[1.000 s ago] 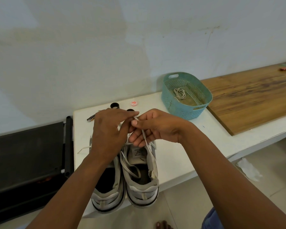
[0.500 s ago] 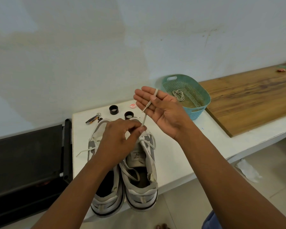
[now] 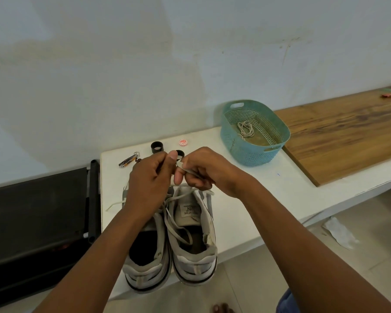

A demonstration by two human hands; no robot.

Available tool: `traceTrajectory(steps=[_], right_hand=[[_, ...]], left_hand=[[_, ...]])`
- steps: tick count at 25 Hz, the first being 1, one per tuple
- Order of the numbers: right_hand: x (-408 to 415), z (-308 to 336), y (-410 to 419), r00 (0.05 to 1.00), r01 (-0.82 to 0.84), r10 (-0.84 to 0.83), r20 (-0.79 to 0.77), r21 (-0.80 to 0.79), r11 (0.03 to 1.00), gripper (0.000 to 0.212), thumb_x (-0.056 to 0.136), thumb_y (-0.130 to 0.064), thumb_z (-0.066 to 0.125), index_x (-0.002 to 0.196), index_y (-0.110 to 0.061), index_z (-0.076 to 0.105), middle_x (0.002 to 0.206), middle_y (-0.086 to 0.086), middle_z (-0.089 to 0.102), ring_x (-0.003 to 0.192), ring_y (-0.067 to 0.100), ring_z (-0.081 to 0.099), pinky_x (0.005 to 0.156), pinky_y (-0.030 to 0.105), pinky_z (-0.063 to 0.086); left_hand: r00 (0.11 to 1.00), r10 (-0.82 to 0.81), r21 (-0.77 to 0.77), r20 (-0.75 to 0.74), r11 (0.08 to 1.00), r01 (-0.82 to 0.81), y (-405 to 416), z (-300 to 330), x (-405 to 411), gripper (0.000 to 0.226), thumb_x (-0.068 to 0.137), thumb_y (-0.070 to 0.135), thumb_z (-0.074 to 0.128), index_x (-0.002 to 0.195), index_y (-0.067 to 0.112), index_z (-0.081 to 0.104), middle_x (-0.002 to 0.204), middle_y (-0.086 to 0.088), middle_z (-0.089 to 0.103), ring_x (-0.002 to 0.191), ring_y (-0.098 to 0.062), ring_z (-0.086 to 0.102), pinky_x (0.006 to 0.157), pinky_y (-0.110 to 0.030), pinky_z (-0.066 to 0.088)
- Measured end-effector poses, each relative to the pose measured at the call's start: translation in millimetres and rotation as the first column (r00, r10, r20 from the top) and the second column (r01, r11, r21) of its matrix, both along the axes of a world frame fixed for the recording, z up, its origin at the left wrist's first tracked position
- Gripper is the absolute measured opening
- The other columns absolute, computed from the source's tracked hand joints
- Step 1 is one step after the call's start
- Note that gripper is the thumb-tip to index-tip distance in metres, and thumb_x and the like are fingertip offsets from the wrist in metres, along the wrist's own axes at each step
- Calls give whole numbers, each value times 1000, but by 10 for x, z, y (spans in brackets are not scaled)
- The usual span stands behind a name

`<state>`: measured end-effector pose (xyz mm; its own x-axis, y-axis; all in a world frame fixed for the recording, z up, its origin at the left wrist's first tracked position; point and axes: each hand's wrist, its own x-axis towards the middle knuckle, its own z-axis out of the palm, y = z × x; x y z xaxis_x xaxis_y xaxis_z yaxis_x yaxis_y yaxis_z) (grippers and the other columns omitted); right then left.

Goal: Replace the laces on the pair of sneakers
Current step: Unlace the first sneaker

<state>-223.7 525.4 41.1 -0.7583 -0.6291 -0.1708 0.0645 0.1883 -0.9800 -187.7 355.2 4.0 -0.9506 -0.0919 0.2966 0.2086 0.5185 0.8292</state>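
Two grey-white sneakers stand side by side on the white table [image 3: 246, 206], heels toward me: the left sneaker [image 3: 145, 263] and the right sneaker [image 3: 194, 240]. A pale lace [image 3: 181, 224] runs loosely through the right sneaker. My right hand [image 3: 203, 170] pinches a stretch of that lace above the shoe's front. My left hand [image 3: 149, 186] is curled beside it, thumb up, fingertips at the same lace; it hides the left sneaker's front. Another coiled lace [image 3: 246, 129] lies in the teal basket [image 3: 278, 141].
Behind the shoes lie a nail clipper [image 3: 128, 160], two black rings [image 3: 156, 147], and a red-white cap [image 3: 183, 142]. A wooden board [image 3: 348, 132] covers the table's right part. A black rack [image 3: 36, 213] stands to the left. The shoes' heels overhang the front edge.
My right hand, which was raised and open with the lace across its palm, has come down and curled round the lace beside my left hand over the right sneaker.
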Motion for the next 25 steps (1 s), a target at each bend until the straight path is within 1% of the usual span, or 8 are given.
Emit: traceTrajectory(steps=[3, 6, 9, 12, 15, 18, 21, 25], right_hand=[[-10, 55, 61, 987, -53, 83, 140, -210, 976, 33, 92, -20, 45, 83, 1, 68, 50, 5, 38, 46, 18, 25, 52, 35, 19], [-20, 108, 74, 963, 31, 100, 252, -469, 883, 29, 100, -15, 42, 92, 1, 66, 59, 8, 56, 49, 20, 49, 55, 32, 40], [-83, 93, 51, 930, 218, 71, 362, -696, 684, 34, 105, -16, 40, 107, 0, 70, 98, 18, 76, 89, 31, 75, 87, 42, 59], [-168, 26, 77, 914, 377, -70, 399, -776, 506, 34, 110, -15, 37, 126, 3, 61, 132, 26, 65, 125, 37, 64, 109, 45, 51], [-210, -27, 115, 881, 471, -339, 330, -676, 566, 34, 111, -15, 37, 133, 4, 56, 135, 23, 65, 129, 32, 62, 116, 45, 44], [-194, -72, 73, 805, 537, -592, -42, -374, 757, 31, 111, -15, 41, 120, -1, 66, 118, 12, 75, 114, 18, 71, 107, 38, 52], [-114, -114, 20, 832, 450, -450, -323, -81, 889, 31, 105, -17, 46, 98, -5, 74, 85, 9, 78, 75, 17, 74, 74, 32, 56], [-8, -43, 7, 980, 155, -136, -147, 123, 980, 52, 105, -29, 40, 76, 1, 72, 54, 13, 60, 45, 23, 44, 50, 29, 38]], left_hand=[[1000, -27, -9, -1, 1000, 27, -14, -8, -13, 47, 108, 43, 43, 64, 31, 53, 51, 12, 48, 52, -8, 46, 56, -23, 32], [999, -49, 29, 11, 998, 49, 37, -46, -7, 49, 105, 49, 39, 70, 23, 61, 52, 1, 54, 48, -11, 47, 54, -34, 36], [994, -104, 87, 31, 991, 101, 131, -46, 30, 49, 106, 46, 40, 68, 22, 60, 57, 0, 60, 49, -11, 52, 53, -34, 44], [975, -222, 68, 34, 973, 219, 195, -32, 61, 49, 109, 37, 42, 70, 17, 62, 62, 2, 64, 54, -5, 54, 59, -20, 41], [947, -314, 132, 66, 943, 304, 236, 42, 95, 49, 109, 27, 43, 70, 6, 64, 65, -5, 66, 55, -1, 54, 62, -11, 40], [938, -324, 376, 123, 890, 258, 213, 132, 101, 51, 110, 29, 41, 65, 8, 56, 64, -13, 62, 60, -10, 56, 73, -18, 47], [957, -255, 593, 137, 795, 127, 85, 179, 44, 51, 109, 34, 41, 63, 12, 45, 58, -8, 47, 68, -29, 47, 83, -41, 47], [983, -77, 665, 164, 745, -53, -46, 191, -40, 48, 108, 33, 46, 65, 11, 43, 58, -4, 33, 62, -24, 38, 74, -38, 48]])
